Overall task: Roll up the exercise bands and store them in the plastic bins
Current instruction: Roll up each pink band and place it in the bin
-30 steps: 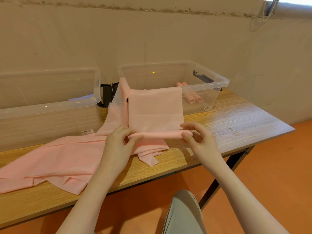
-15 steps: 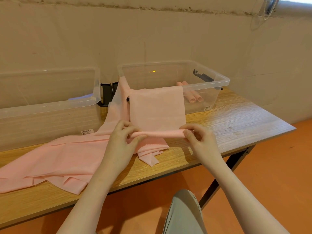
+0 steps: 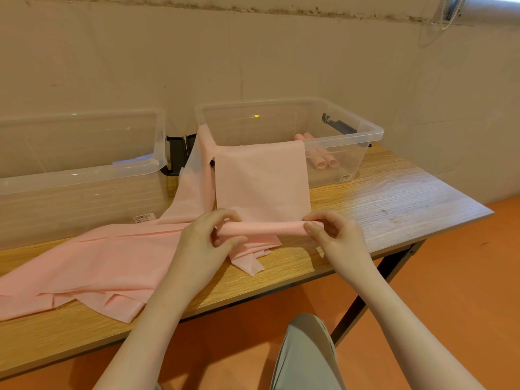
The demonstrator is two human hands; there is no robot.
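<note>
A person's left hand point(image 3: 206, 239) and right hand point(image 3: 334, 237) pinch the two ends of a partly rolled pink exercise band point(image 3: 263, 190), its free length draped over the front rim of the right-hand clear bin point(image 3: 365, 136) on a wooden table point(image 3: 394, 198). Two rolled bands point(image 3: 323, 161) lie inside that bin; more pink bands point(image 3: 107, 266) sprawl flat before the left bin point(image 3: 84, 175).
</note>
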